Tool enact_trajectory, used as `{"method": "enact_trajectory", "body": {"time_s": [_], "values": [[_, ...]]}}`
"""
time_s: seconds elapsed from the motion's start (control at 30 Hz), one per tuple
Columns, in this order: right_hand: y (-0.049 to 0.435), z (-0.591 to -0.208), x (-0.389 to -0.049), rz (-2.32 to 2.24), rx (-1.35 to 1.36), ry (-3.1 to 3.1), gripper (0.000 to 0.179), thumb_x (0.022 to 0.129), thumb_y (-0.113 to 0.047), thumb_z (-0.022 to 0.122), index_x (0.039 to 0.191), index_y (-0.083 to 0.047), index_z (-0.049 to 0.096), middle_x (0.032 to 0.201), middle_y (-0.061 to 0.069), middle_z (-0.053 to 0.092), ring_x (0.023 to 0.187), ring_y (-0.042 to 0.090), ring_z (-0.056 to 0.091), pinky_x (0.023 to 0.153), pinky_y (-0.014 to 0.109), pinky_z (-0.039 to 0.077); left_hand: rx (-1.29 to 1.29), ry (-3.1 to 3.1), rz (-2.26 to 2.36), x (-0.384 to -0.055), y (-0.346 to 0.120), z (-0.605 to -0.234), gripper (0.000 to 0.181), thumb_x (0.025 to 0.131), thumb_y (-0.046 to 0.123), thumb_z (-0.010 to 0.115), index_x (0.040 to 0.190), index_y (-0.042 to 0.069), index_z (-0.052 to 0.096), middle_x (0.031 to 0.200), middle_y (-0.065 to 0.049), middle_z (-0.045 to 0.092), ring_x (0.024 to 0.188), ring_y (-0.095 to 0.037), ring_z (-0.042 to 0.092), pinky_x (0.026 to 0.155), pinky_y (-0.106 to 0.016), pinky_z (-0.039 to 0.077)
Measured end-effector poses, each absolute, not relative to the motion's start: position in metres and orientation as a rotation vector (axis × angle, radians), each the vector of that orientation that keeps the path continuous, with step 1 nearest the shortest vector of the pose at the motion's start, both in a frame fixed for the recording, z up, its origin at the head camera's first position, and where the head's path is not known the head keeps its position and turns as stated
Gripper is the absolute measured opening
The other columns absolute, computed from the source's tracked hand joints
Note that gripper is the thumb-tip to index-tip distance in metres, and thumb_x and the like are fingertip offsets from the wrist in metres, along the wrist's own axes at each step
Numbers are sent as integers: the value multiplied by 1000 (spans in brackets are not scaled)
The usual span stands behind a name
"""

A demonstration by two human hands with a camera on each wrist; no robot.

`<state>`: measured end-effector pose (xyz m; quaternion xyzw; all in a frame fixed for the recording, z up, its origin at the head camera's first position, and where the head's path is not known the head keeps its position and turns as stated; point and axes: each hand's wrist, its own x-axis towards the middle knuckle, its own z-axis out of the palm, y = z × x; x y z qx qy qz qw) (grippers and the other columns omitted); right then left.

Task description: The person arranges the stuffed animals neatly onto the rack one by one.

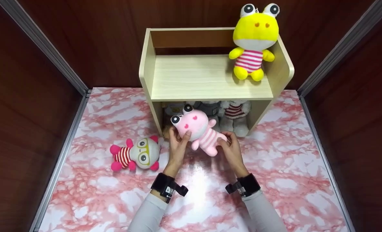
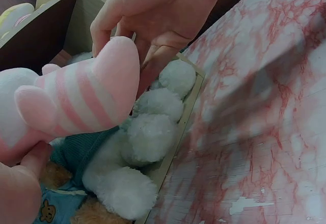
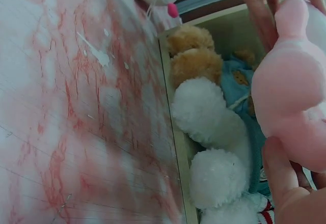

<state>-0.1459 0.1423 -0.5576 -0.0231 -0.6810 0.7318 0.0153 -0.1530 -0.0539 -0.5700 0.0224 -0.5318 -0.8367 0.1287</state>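
Observation:
A pink frog plush [image 1: 207, 137] with bulging eyes and a striped body is held tilted in front of the shelf's lower compartment. My left hand [image 1: 178, 146] grips it at the head, thumb on the chin. At its feet, my right hand [image 1: 232, 151] pinches the lower body; the left wrist view shows the striped belly [image 2: 76, 99] between both hands. In the right wrist view the pink plush [image 3: 290, 86] hides part of the fingers. Left of my left hand, a plush with yellow glasses [image 1: 144, 153] lies on its back on the floor.
A pale wooden shelf [image 1: 210, 77] stands at the back. On its upper board a yellow frog plush [image 1: 253, 42] sits at the right. Several fluffy plush toys, among them a white one in a striped dress [image 1: 236, 112], fill the lower compartment. Dark walls [image 1: 26, 96] enclose both sides.

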Motion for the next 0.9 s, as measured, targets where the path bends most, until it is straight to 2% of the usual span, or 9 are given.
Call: {"method": "enact_trajectory", "body": {"time_s": [0.1,0.27,0.33,0.47,0.57,0.73,0.9], "values": [[143,-558,-145,2285,-50,-2131,35,99,4,58,132,12,49,121,20,59,103,20,63,88,34,57,63,-1562,-2427,-154,-56,-568,53,95,6,66,140,-1,39,136,-22,53,120,-27,58,101,-35,52],[143,-555,-144,2199,38,-2217,40,99,1,61,135,12,49,134,29,57,125,35,57,100,26,48,47,-1612,-2399,-155,-60,-565,57,95,6,67,144,-2,40,140,-24,54,124,-31,57,103,-37,51],[143,-553,-143,2185,86,-2234,43,98,0,63,137,12,49,137,31,56,129,41,54,104,31,45,40,-1639,-2383,-155,-62,-564,61,94,7,69,147,-3,39,141,-25,54,127,-33,57,106,-38,49],[141,-548,-143,2183,158,-2255,46,97,-1,67,138,12,50,138,35,53,132,49,50,112,52,40,22,-1691,-2364,-157,-65,-564,67,92,9,72,148,-5,37,142,-28,53,130,-36,55,111,-40,45],[139,-546,-142,2181,171,-2281,50,95,-2,70,140,11,49,139,35,52,132,52,49,114,61,36,9,-1721,-2368,-159,-66,-563,70,90,11,74,147,-6,37,141,-29,54,130,-38,55,112,-41,45],[135,-546,-141,2133,189,-2367,56,93,-3,74,141,11,50,138,33,55,131,51,51,115,60,37,-12,-1783,-2369,-158,-67,-560,71,89,15,75,146,-7,39,140,-30,55,130,-38,57,110,-42,47],[133,-545,-139,2106,200,-2412,54,91,-4,77,139,9,55,133,29,62,126,46,58,112,54,44,-53,-1824,-2401,-157,-67,-557,70,90,16,73,148,-6,40,141,-29,55,129,-38,57,104,-45,52]]}}
